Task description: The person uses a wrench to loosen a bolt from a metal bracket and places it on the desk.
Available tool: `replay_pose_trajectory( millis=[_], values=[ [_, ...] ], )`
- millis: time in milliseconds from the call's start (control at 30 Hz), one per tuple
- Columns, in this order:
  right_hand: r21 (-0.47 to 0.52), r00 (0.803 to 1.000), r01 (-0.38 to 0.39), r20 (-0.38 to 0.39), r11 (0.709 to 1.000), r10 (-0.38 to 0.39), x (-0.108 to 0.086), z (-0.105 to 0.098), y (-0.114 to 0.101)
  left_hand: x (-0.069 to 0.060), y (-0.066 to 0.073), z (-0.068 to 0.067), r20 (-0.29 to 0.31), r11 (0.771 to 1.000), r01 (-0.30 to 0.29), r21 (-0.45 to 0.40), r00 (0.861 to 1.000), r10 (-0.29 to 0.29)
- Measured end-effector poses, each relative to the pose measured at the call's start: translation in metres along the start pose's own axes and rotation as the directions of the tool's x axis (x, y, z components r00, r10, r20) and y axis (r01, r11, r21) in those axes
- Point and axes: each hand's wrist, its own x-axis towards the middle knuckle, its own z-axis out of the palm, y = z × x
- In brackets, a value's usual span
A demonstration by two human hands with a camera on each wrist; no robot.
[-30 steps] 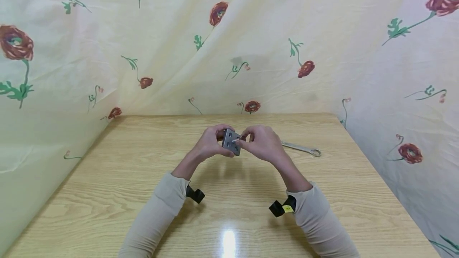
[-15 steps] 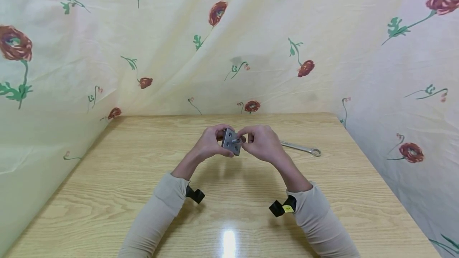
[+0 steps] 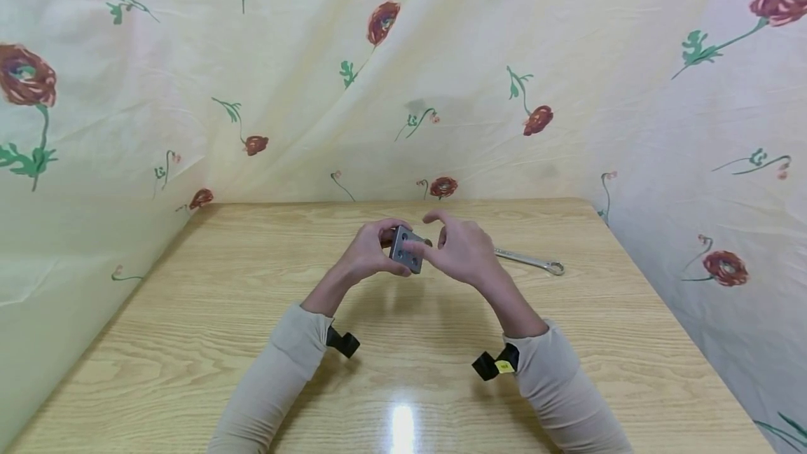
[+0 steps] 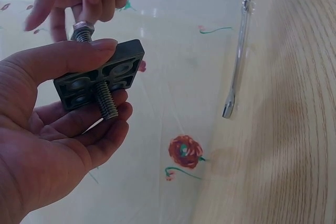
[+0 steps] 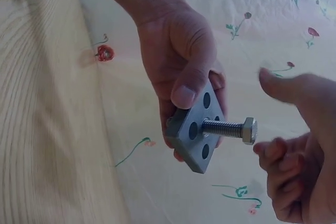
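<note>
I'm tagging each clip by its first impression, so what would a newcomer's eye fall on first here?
Probably the shiny bolt running through the middle of a gray plate in the left hand, with the right hand close to its head. Next, the large red flowers on the pale cloth behind the table, then the silver wrench lying beyond the right hand.

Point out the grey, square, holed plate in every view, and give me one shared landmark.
Head: the plate is just below centre.
Left wrist: plate left of centre, slightly above mid-height.
Right wrist: plate slightly right of and below centre.
Shared landmark: the left hand gripping it.
</note>
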Motion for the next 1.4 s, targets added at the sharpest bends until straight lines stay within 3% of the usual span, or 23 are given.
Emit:
replay_pose_trajectory(
  millis=[100, 300, 500, 1400],
  values=[
    [-0.057, 0.997, -0.078, -0.026, 0.995, 0.077, 0.000, 0.002, 0.002, 0.000, 0.001, 0.000, 0.003, 1.000, -0.003, -0.007, 1.000, 0.003],
    [-0.027, 0.987, -0.136, 0.087, 0.990, 0.138, 0.001, 0.007, 0.006, -0.001, 0.002, 0.000, -0.001, 1.000, -0.004, -0.006, 1.000, 0.004],
    [0.020, 0.987, -0.103, 0.124, 0.994, 0.100, 0.003, 0.008, 0.006, -0.001, 0.001, 0.000, 0.007, 1.000, -0.011, -0.001, 1.000, 0.011],
    [0.029, 0.999, 0.029, 0.023, 0.999, -0.029, -0.001, -0.002, 0.001, -0.002, 0.002, 0.001, -0.001, 1.000, 0.003, -0.014, 1.000, -0.003]
  ],
)
